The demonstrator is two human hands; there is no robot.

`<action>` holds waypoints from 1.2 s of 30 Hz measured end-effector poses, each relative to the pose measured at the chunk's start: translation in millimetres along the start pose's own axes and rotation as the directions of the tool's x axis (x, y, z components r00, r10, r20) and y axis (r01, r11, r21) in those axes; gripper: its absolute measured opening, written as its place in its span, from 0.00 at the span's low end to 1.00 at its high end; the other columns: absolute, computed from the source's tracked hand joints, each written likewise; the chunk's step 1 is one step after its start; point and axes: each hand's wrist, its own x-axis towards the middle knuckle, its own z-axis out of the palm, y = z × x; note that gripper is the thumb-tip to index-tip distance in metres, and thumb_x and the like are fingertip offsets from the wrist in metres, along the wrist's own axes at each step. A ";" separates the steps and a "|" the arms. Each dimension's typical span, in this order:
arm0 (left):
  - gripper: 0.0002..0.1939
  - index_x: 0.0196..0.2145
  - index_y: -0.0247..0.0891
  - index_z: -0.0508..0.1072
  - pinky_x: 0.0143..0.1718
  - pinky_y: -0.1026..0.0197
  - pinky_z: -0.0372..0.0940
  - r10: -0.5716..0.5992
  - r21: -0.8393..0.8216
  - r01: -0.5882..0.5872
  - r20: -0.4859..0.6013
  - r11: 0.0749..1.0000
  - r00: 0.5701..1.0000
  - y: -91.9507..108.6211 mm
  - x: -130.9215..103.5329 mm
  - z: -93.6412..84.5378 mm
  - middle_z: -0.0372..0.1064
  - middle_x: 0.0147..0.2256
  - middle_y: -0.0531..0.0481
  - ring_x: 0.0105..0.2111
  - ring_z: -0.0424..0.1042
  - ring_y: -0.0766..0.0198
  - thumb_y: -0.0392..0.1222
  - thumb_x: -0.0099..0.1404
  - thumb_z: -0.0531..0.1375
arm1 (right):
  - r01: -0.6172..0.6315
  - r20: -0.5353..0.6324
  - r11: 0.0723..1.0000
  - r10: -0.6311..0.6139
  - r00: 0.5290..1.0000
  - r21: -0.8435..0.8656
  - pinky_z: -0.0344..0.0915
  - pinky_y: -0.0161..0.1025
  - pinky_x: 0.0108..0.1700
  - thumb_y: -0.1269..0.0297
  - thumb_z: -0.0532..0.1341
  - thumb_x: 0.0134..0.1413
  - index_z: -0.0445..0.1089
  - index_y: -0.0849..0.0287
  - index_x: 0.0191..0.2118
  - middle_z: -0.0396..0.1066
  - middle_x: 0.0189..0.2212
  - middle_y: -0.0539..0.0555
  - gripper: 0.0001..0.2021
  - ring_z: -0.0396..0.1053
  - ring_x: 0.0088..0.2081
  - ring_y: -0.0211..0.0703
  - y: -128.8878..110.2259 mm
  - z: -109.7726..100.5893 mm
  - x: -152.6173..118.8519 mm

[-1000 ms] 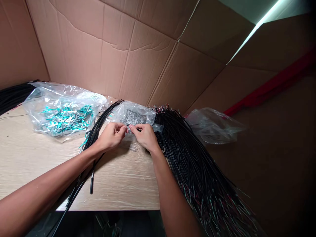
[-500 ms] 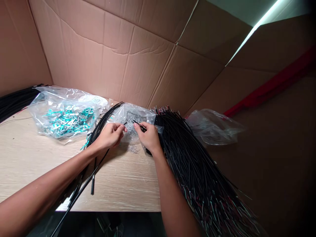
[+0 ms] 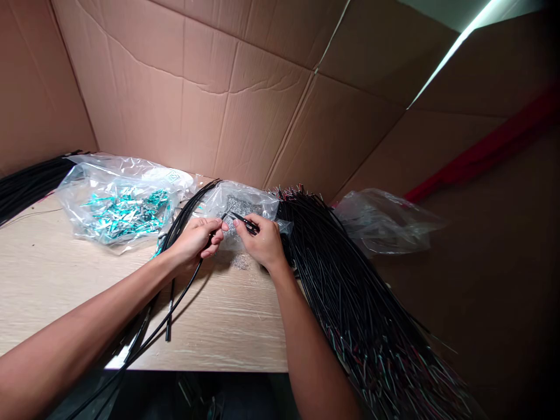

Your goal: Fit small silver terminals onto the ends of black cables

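Note:
My left hand [image 3: 199,240] pinches the end of a black cable [image 3: 186,291], which runs down toward the table's front edge. Close on its right, my right hand [image 3: 261,238] holds small black tweezers [image 3: 246,224], their tips pointing at the cable end. Both hands are over the near side of a clear bag [image 3: 240,198] of fine silvery wire bits. Some bits [image 3: 240,261] lie on the table in front of it. Whether the tips touch the cable is too small to tell.
At the left lies a clear bag [image 3: 126,213] of teal and silver strips. Black cables [image 3: 179,221] lie beside it. A thick bundle of black cables [image 3: 341,280] covers the right side, near a clear plastic bag [image 3: 389,221]. Cardboard walls [image 3: 196,105] stand behind the table [image 3: 227,326].
The cable hanging from my left hand has swung into a wider curve. My right hand and the tweezers have shifted slightly, and the whole view has moved a little.

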 end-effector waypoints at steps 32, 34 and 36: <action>0.10 0.36 0.33 0.72 0.10 0.70 0.42 0.004 0.105 -0.004 0.005 0.994 1.000 -3.2 2.1 1.0 0.61 0.18 0.58 0.09 0.54 0.73 0.43 0.67 0.58 | -0.050 0.074 0.998 0.048 0.996 0.033 0.53 0.39 0.31 0.54 0.62 0.64 0.71 0.58 0.26 0.68 0.23 0.50 0.17 0.61 0.28 0.39 7.0 5.3 1.8; 0.11 0.35 0.33 0.72 0.10 0.70 0.42 0.013 0.127 -0.016 0.025 0.992 1.000 -3.2 1.2 1.9 0.61 0.18 0.58 0.09 0.54 0.73 0.45 0.67 0.58 | -0.031 0.061 0.999 0.030 0.998 0.012 0.54 0.39 0.31 0.56 0.62 0.64 0.74 0.58 0.28 0.71 0.24 0.50 0.15 0.61 0.27 0.39 4.2 6.8 1.0; 0.13 0.34 0.34 0.72 0.10 0.70 0.43 0.027 0.152 -0.033 0.039 0.988 0.999 -4.3 0.8 2.6 0.60 0.18 0.59 0.09 0.54 0.73 0.48 0.67 0.59 | -0.033 0.062 0.999 0.033 0.998 0.001 0.53 0.39 0.30 0.56 0.62 0.64 0.76 0.58 0.29 0.71 0.24 0.50 0.15 0.60 0.26 0.38 3.3 8.1 0.3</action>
